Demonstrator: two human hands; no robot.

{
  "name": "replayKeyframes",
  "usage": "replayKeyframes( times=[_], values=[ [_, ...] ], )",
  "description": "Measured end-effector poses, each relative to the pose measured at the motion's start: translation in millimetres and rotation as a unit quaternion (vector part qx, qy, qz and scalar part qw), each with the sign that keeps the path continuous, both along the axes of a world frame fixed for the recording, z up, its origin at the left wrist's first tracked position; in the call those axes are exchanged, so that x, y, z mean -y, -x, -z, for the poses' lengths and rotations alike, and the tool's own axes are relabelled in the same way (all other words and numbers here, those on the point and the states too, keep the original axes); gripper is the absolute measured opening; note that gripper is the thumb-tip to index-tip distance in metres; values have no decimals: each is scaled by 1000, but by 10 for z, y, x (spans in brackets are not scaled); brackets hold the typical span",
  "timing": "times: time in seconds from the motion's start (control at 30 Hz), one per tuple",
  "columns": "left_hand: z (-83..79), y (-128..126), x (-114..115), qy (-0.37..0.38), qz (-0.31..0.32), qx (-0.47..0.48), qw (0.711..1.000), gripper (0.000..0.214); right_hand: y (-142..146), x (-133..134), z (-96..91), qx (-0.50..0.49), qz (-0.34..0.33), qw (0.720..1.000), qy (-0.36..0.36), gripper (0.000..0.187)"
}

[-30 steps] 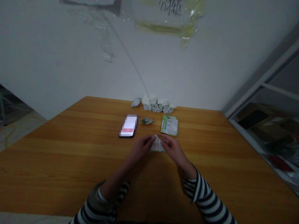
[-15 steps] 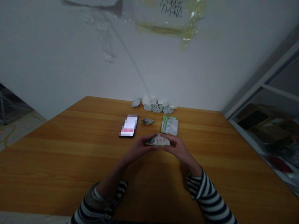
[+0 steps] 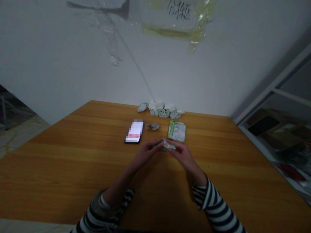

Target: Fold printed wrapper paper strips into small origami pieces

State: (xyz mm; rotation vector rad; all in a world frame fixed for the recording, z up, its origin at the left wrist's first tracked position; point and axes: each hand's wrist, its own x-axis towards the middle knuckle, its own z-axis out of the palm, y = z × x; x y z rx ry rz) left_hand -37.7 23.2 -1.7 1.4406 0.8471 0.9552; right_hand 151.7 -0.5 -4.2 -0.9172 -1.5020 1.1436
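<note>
Counter [image 3: 60,168] of orange-brown wood carries everything, largest first: a dark phone with a lit screen [image 3: 134,132] left of the stack of green-and-white printed paper squares [image 3: 177,131]. Just in front of that stack, the left hand [image 3: 145,153] and right hand [image 3: 182,154] meet, both pinching one small folded printed paper [image 3: 167,145] between the fingertips, lifted slightly, its long axis running left to right, equally near both.

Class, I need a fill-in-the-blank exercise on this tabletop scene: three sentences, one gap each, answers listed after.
1. Both hands, the left hand and the right hand, hold one small folded ____ between them.
2. The phone lies on the wooden table with its screen facing ____.
3. The flat stack of green-printed sheets lies to the ____ of the phone.

Missing words: paper; up; right
</note>
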Motion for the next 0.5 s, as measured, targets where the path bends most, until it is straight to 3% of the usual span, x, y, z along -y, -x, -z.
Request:
replayKeyframes(
  times=[0.13, 0.3, 0.5],
  values=[
    [54, -21, -22, -18, -13, 8, 1000, 34, 14, -10, 32, 43, 12, 998, -36, 37],
    [5, -41, 10, -8, -15, 3, 1000, 36, 56, -3, 52, 59, 55, 995, -51, 40],
    [-40, -52, 44, 11, -28, -24, 999, 37, 60, -21, 98, 82, 148, 983, -68, 18]
  ],
)
